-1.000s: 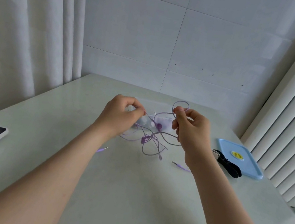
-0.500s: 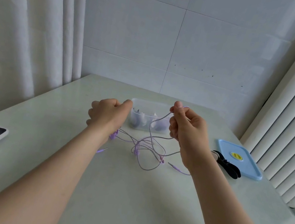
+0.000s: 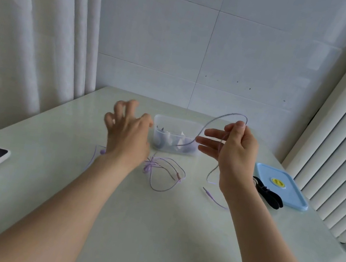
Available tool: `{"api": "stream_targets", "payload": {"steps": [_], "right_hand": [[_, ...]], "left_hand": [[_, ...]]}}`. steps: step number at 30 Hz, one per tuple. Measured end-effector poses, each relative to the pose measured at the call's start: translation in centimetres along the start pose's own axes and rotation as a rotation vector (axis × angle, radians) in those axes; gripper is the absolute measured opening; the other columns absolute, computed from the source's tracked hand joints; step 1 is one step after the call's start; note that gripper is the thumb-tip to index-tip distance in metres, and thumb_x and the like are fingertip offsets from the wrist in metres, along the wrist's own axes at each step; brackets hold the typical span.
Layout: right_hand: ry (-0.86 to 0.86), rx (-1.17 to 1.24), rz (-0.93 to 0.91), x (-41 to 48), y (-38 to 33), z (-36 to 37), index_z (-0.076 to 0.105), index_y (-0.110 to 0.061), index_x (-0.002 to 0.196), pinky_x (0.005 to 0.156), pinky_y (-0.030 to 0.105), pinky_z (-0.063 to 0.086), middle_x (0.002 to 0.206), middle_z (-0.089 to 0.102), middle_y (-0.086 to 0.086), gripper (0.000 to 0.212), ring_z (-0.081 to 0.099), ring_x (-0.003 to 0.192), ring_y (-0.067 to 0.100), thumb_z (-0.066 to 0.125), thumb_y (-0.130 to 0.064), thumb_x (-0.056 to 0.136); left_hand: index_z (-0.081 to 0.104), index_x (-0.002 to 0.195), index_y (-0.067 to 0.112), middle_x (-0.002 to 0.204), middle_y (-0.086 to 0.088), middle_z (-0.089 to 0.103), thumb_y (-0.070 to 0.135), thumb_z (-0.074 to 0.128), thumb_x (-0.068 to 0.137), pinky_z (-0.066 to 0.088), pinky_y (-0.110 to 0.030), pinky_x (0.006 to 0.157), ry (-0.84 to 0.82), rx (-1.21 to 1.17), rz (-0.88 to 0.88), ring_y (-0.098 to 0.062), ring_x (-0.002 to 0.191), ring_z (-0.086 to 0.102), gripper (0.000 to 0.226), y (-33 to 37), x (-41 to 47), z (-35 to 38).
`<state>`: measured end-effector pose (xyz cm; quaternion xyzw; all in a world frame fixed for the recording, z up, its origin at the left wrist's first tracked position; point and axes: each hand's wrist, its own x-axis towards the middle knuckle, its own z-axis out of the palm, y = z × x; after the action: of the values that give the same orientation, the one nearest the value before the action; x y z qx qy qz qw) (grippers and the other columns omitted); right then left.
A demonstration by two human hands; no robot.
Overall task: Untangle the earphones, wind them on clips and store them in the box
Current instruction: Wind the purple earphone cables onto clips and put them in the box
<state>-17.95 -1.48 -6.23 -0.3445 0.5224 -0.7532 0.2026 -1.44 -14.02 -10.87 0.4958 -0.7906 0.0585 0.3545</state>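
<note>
- Pinches a raised loop of the purple earphones (image 3: 148, 167) in the right hand (image 3: 237, 146)
- Leaves the rest knotted on the table (image 3: 149, 230), just before the clear box (image 3: 178, 120)
- Spreads the left hand (image 3: 128, 132), gripping nothing
- Still untangling; no winding on the black clips (image 3: 269, 195) yet
- Has dropped the cord from the left since a moment ago

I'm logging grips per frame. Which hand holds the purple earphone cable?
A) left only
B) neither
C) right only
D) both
C: the right hand pinches a raised loop of the purple earphone cable, while the left hand hovers with fingers spread, holding nothing.
</note>
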Motion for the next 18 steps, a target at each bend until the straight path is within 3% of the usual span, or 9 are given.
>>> {"api": "stream_targets", "payload": {"steps": [2, 3, 6, 7, 9, 11, 14, 16, 18], "right_hand": [[0.007, 0.015, -0.001, -0.1, -0.1, 0.0, 0.048, -0.008, 0.098, 0.062, 0.045, 0.065, 0.087, 0.073, 0.023, 0.04, 0.077, 0.073, 0.04, 0.026, -0.036, 0.116], [0.011, 0.016, -0.002, -0.1, -0.2, 0.1, 0.049, -0.007, 0.099, 0.061, 0.044, 0.064, 0.087, 0.073, 0.022, 0.041, 0.077, 0.073, 0.038, 0.026, -0.036, 0.116], [0.044, -0.057, -0.028, 0.0, -0.1, 0.0, 0.058, -0.006, 0.103, 0.051, 0.034, 0.058, 0.087, 0.075, 0.015, 0.04, 0.074, 0.062, 0.029, 0.031, -0.032, 0.115], [0.074, -0.129, -0.061, 0.2, 0.2, -0.2, 0.063, -0.008, 0.106, 0.049, 0.032, 0.053, 0.089, 0.076, 0.011, 0.037, 0.069, 0.056, 0.022, 0.034, -0.029, 0.115], [0.163, -0.329, -0.169, 0.7, 1.0, -0.6, 0.069, -0.018, 0.111, 0.055, 0.031, 0.046, 0.09, 0.078, 0.0, 0.032, 0.054, 0.051, 0.013, 0.039, -0.029, 0.113], [0.247, -0.501, -0.276, 1.0, 1.3, -0.9, 0.069, -0.025, 0.124, 0.075, 0.033, 0.047, 0.098, 0.076, -0.009, 0.033, 0.055, 0.071, 0.012, 0.039, -0.03, 0.112], [0.347, -0.744, -0.25, 1.0, 0.7, -1.1, 0.063, -0.027, 0.141, 0.106, 0.032, 0.027, 0.126, 0.052, 0.001, 0.047, 0.039, 0.11, 0.025, 0.036, -0.012, 0.105], [0.346, -0.807, -0.137, 0.7, 0.3, -1.1, 0.069, -0.025, 0.134, 0.112, 0.039, 0.02, 0.135, 0.043, 0.005, 0.056, 0.033, 0.123, 0.032, 0.035, -0.006, 0.094], [0.31, -0.798, -0.053, 0.3, 0.1, -0.9, 0.074, -0.017, 0.114, 0.114, 0.045, 0.018, 0.142, 0.042, 0.008, 0.05, 0.028, 0.132, 0.035, 0.032, -0.017, 0.089]], "left_hand": [[0.075, 0.102, 0.03, 0.13, 0.004, 0.064, -0.003, 0.056, 0.077, 0.027, -0.032, 0.091, -0.089, -0.214, 0.175, -0.025, 0.129, 0.047, 0.046, 0.7, -0.1, -0.5], [0.077, 0.096, 0.03, 0.113, 0.006, 0.072, -0.003, 0.05, 0.078, 0.032, -0.027, 0.084, -0.189, -0.339, 0.208, -0.022, 0.115, 0.058, 0.047, 1.2, -0.2, -0.9], [0.081, 0.078, 0.028, 0.069, 0.009, 0.066, 0.019, 0.038, 0.082, 0.039, -0.027, 0.066, -0.456, -0.641, 0.145, -0.009, 0.071, 0.059, 0.044, 2.4, -0.7, -2.4], [0.08, 0.072, 0.026, 0.064, 0.009, 0.06, 0.026, 0.037, 0.08, 0.039, -0.031, 0.066, -0.513, -0.696, 0.13, -0.008, 0.068, 0.055, 0.044, 2.4, -0.7, -2.7], [0.078, 0.066, 0.018, 0.074, -0.013, 0.064, 0.031, 0.038, 0.078, 0.047, -0.042, 0.08, -0.619, -0.767, 0.143, -0.023, 0.081, 0.058, 0.044, 2.2, -0.7, -3.1], [0.071, 0.059, 0.015, 0.084, -0.026, 0.066, 0.034, 0.041, 0.076, 0.049, -0.054, 0.091, -0.633, -0.767, 0.151, -0.038, 0.089, 0.061, 0.04, 1.9, -0.5, -2.9], [0.058, 0.057, 0.021, 0.075, -0.008, 0.072, 0.03, 0.042, 0.082, 0.048, -0.048, 0.079, -0.518, -0.832, 0.057, -0.03, 0.076, 0.059, 0.031, 1.8, -0.2, -2.2], [0.055, 0.069, 0.018, 0.066, 0.001, 0.067, 0.026, 0.04, 0.095, 0.051, -0.047, 0.08, -0.436, -0.94, 0.008, -0.029, 0.071, 0.059, 0.031, 1.8, 0.2, -1.7], [0.053, 0.079, 0.011, 0.059, 0.004, 0.054, 0.021, 0.042, 0.107, 0.052, -0.04, 0.076, -0.386, -1.012, -0.019, -0.024, 0.064, 0.057, 0.032, 1.8, 0.3, -1.7]]}}
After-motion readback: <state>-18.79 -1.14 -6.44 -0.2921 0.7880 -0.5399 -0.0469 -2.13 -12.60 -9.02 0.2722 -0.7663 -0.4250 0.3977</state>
